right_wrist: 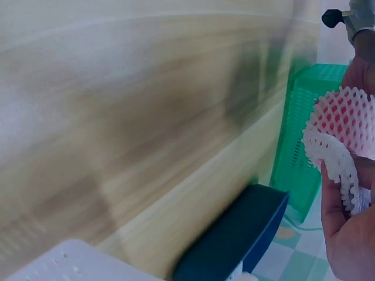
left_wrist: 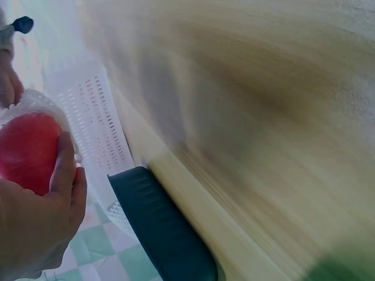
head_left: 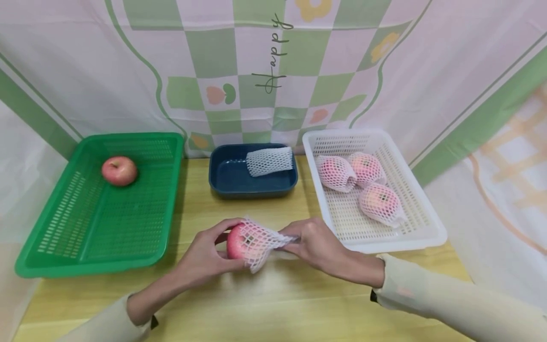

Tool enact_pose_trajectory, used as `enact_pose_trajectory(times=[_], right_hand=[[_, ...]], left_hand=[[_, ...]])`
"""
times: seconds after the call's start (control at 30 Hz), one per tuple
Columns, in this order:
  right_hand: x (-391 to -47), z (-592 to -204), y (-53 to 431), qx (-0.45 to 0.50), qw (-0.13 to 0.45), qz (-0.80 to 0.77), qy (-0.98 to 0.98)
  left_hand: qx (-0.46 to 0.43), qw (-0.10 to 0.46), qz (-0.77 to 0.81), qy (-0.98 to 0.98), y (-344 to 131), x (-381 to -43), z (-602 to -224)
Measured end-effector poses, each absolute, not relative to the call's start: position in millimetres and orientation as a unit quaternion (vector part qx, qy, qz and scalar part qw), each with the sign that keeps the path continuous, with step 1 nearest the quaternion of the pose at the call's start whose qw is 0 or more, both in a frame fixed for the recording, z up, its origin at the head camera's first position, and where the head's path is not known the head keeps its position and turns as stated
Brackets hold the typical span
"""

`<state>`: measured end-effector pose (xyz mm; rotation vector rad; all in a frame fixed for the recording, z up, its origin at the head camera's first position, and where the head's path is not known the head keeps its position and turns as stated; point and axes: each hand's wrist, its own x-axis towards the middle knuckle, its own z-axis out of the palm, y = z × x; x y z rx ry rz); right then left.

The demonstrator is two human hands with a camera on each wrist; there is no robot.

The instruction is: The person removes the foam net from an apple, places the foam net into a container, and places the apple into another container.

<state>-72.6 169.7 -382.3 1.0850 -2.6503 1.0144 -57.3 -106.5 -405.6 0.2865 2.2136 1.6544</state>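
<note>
Above the near part of the table, my left hand [head_left: 209, 251] grips a red apple [head_left: 234, 243] from its left side, thumb below and fingers over the top. A white foam net sleeve [head_left: 261, 244] covers the apple's right side, its mesh stretched over the skin. My right hand [head_left: 314, 244] pinches the gathered right end of that sleeve. In the left wrist view the apple [left_wrist: 29, 149] shows bare red skin toward the left palm. The right wrist view has the sleeve's rim [right_wrist: 337, 161] folded between the right thumb and fingers.
A green basket [head_left: 171, 213] at left holds one bare apple [head_left: 119, 171]. At the back middle, a dark blue tray [head_left: 226, 173] holds flattened foam net sleeves [head_left: 270, 161]. On the right, a white basket [head_left: 416, 204] holds three netted apples [head_left: 380, 202]. A patterned curtain [head_left: 256, 52] hangs behind.
</note>
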Motion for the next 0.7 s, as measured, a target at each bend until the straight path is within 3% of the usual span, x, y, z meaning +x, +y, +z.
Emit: enact_pose_trajectory(times=[0.2, 0.7], right_hand=[[-79, -371, 172, 0.356, 0.04, 0.317, -0.878], [-103, -339, 181, 0.354, 0.074, 0.276, -0.891]], left_hand=[[0.09, 0.176, 0.572, 0.796, -109, -56, -401], [0.09, 0.161, 0.577, 0.796, -125, -54, -387]])
